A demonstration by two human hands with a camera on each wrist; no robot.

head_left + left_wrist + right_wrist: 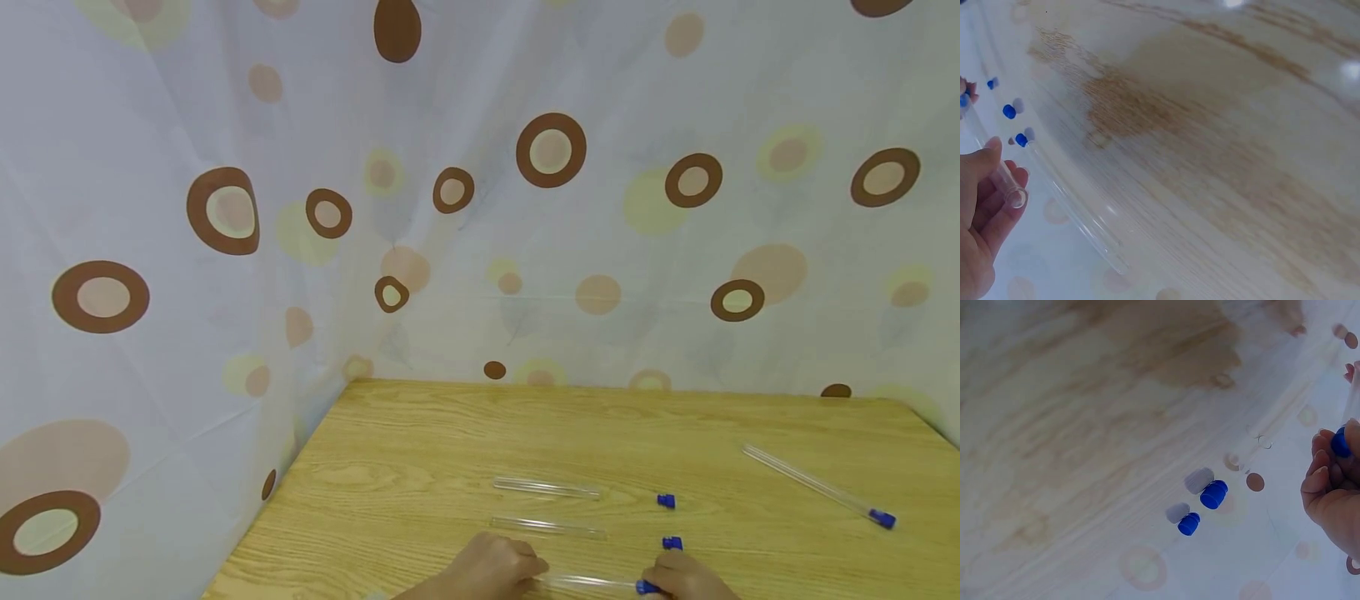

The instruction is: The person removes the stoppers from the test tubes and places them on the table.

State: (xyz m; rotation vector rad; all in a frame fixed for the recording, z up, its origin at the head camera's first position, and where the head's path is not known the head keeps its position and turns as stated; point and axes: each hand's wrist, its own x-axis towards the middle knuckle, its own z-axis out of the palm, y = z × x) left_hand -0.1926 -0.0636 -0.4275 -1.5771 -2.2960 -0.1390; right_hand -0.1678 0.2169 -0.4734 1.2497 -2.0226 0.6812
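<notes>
Near the table's front edge, my left hand (495, 567) grips the left end of a clear test tube (588, 581); its rounded end shows past the fingers in the left wrist view. At the tube's other end my right hand (688, 575) pinches a blue cap (1340, 442), which sits at the tube's mouth. Two more clear tubes lie behind the hands, a nearer tube (547, 526) and a farther tube (546, 487), roughly parallel. To their right are two loose blue caps, one nearer cap (672, 543) close behind my right hand and one farther cap (666, 501).
A tube with a blue cap on it (817, 483) lies slanted at the right of the wooden table (390, 442). A white curtain with brown and beige circles (465, 108) hangs behind the table and along its left side.
</notes>
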